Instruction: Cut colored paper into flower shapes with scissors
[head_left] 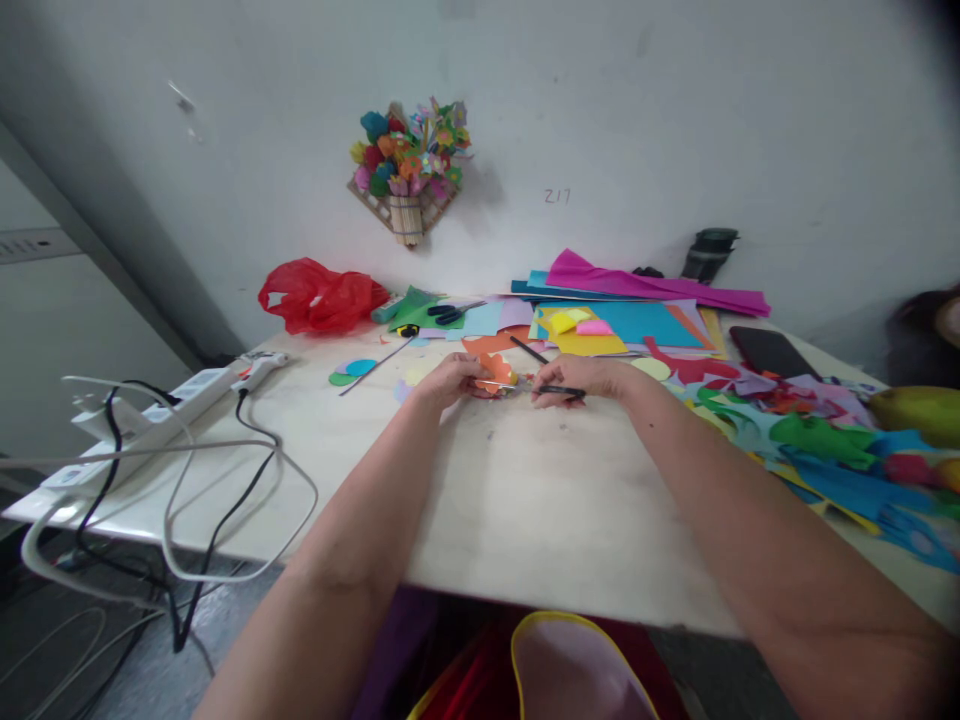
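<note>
Over the middle of the table my left hand (452, 378) is closed on the edge of a small orange paper piece (496, 370) with a scalloped outline. My right hand (568, 378) grips a pair of black-handled scissors (564, 391). Their blades point left and lie at the lower edge of the orange paper; whether they are parted is too small to tell. Behind my hands a black pen-like stick (529, 349) slants across the table. Pale paper pieces lie partly hidden beside my left hand, and a pale yellow paper circle (651, 369) is right of my right wrist.
Coloured sheets (645, 335) and a second pair of scissors (448, 314) lie at the back. A red plastic bag (322, 297) sits back left. Paper scraps (825, 440) cover the right side, near a dark phone-like slab (772, 353). Power strips (161, 425) with loose cables occupy the left edge.
</note>
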